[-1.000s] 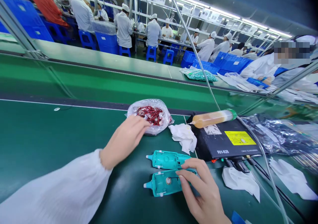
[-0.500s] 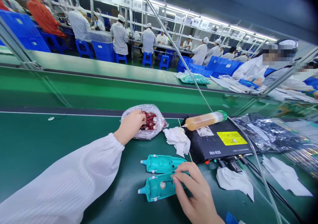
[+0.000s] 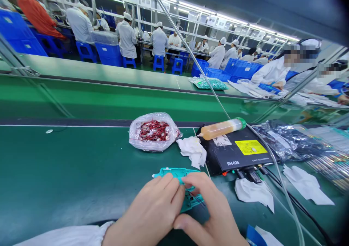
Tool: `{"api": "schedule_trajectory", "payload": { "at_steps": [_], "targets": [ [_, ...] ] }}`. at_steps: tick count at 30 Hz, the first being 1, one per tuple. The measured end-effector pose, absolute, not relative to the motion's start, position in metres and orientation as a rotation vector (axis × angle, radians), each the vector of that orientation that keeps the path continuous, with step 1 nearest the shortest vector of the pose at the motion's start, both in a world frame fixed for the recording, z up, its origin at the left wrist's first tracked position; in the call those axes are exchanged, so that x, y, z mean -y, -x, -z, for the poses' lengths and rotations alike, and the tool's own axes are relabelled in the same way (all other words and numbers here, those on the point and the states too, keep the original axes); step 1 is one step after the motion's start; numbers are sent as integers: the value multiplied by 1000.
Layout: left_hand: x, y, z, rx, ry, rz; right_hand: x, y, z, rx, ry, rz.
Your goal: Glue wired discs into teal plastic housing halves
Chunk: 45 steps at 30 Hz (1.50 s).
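Note:
My left hand [image 3: 152, 206] is closed over the teal plastic shells [image 3: 174, 172], fingers bent together; whatever they pinch is hidden. Beside it, my right hand [image 3: 211, 209] curves around the right part of the shells, its thumb low and its index finger near my left fingers. Thin dark wires show between the two hands. Most of the nearer shell is covered by my left hand. Beyond them lies an open clear plastic bag [image 3: 133, 134] full of red wires [image 3: 154, 130] with small round discs.
A black box [image 3: 218, 161] marked RH-928 carries an amber-filled syringe [image 3: 222, 129]. Crumpled white tissues [image 3: 193, 152] lie beside it. A hose and cables run down the right. Dark plastic bags [image 3: 286, 140] sit at right. People in white work beyond the green partition.
My left hand has left the bag of red wires and come back to the teal shells, beside my right hand. The view has shifted slightly.

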State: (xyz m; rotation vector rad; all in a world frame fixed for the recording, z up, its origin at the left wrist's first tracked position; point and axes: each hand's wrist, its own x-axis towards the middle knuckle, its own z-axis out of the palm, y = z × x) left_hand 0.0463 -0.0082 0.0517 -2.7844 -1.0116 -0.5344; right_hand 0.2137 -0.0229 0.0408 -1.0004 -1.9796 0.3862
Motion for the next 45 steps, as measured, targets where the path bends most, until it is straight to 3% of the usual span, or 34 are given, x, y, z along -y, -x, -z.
{"api": "schedule_trajectory", "payload": {
  "at_steps": [13, 23, 45],
  "targets": [
    [7, -18, -41, 1172, 2797, 993, 4, -222, -41, 1997, 1190, -843],
    [-16, -5, -8, 1433, 2883, 949, -23, -225, -13, 2213, 1157, -292],
    [-14, -5, -1, 1474, 2906, 1034, -26, -228, -4, 2186, 1180, -491]
  ]
}}
